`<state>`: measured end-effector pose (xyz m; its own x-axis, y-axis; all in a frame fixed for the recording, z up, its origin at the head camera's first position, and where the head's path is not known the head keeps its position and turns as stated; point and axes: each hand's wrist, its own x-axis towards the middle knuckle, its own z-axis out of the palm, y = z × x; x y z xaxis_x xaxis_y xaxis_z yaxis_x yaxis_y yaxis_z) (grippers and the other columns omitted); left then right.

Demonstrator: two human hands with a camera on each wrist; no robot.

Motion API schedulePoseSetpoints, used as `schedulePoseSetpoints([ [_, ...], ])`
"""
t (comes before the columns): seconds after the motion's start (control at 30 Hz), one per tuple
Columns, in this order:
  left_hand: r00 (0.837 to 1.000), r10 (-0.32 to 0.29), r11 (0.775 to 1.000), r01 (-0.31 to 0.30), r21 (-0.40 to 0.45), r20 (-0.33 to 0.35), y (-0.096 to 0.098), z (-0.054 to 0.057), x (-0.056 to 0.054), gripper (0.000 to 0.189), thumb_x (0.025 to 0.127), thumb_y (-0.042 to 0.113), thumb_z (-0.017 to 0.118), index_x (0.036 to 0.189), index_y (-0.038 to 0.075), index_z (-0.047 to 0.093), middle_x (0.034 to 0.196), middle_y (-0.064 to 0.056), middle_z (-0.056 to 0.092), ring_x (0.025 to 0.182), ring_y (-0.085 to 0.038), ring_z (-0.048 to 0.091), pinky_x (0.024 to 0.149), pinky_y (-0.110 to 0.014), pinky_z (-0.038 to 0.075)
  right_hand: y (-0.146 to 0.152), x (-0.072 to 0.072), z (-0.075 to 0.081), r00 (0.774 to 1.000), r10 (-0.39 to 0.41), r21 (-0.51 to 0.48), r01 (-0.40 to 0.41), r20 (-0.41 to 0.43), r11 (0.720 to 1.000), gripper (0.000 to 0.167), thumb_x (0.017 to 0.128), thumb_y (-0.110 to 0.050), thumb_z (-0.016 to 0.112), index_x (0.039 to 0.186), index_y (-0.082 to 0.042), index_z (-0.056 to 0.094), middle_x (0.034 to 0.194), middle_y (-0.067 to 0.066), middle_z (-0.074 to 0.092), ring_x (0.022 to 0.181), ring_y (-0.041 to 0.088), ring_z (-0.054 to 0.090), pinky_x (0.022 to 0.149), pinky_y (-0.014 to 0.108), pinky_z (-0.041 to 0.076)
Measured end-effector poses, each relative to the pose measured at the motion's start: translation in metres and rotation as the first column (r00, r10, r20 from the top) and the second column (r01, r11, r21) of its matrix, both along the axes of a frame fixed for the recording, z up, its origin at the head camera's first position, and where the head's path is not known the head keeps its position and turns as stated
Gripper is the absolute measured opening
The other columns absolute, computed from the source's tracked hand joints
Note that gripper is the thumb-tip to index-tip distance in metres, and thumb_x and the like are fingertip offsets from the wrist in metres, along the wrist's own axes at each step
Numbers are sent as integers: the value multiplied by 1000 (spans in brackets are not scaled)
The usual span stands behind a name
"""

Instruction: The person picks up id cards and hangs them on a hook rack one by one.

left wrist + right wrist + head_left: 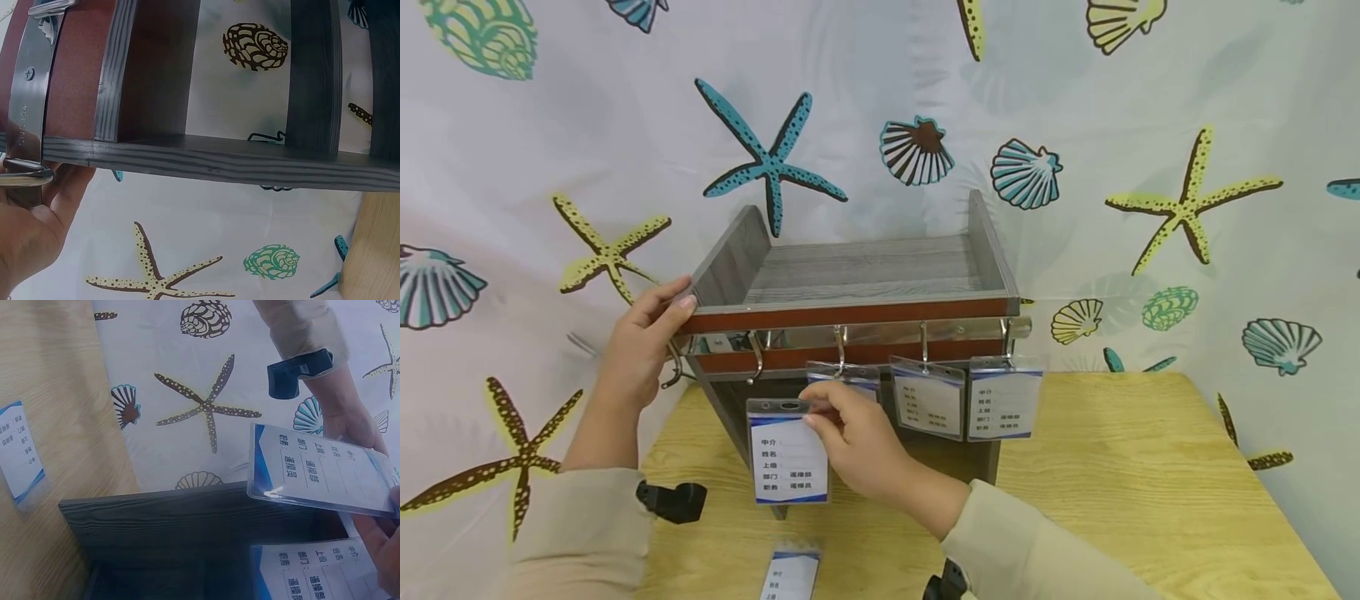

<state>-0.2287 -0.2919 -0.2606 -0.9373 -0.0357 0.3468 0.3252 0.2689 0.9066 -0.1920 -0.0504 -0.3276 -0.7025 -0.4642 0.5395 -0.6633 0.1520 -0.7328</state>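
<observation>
A clear badge holder [788,454] with a white and blue card hangs from my right hand [868,442], which pinches its upper right corner between thumb and fingers. It is in front of the shelf, below the left hooks. My left hand [640,346] grips the front left corner of a grey wooden shelf [857,304]. A metal hook rail [895,333] runs along the shelf's front. Badge holders hang from hooks to the right: one partly behind my right hand, a tilted badge holder [928,400] and a rightmost badge holder [1003,400]. The two leftmost hooks carry nothing.
Another badge holder [792,575] lies on the wooden table [1112,483] near the front edge of the head view. A white curtain [865,67] with starfish and shell prints stands behind and beside the shelf.
</observation>
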Motion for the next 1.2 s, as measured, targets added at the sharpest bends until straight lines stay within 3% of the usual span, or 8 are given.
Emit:
schedulePoseSetpoints([
  [0.4, 999, 39, 998, -39, -49, -9, 2, 0, 1, 50, 89, 31, 47, 133, 11, 35, 109, 4, 39, 96, -7, 40, 76, -21, 33, -19, -2, 9, 996, -41, -8, 40, -77, 999, 22, 89, -5, 47, 110, -5, 51, 100, 7, 56, 83, 11, 53, 67, 15, 41],
  [0.73, 1000, 24, 999, -23, 27, -17, 3, 2, 1, 49, 88, 28, 50, 131, 10, 38, 104, 3, 43, 90, -7, 45, 71, -15, 37, -35, -6, 14, 996, -58, -14, 57, -71, 998, 22, 90, -7, 45, 111, -9, 52, 98, 4, 54, 78, 5, 50, 63, 12, 40],
  [1.0, 999, 34, 999, -33, 29, -12, 3, 0, 0, 49, 88, 27, 50, 132, 8, 37, 101, 4, 43, 87, -6, 46, 70, -17, 38, -41, -8, 13, 994, -109, -37, 110, 22, 993, 22, 89, -9, 49, 110, -11, 54, 93, 1, 54, 62, 4, 43, 52, 14, 37],
  [1.2, 999, 31, 998, -31, 49, -15, 3, 0, 1, 48, 88, 27, 51, 131, 9, 38, 100, 3, 44, 86, -7, 47, 70, -17, 38, -44, -10, 14, 991, -127, -51, 129, 27, 990, 21, 88, -10, 51, 108, -10, 55, 74, -2, 46, 55, 5, 38, 47, 15, 34],
])
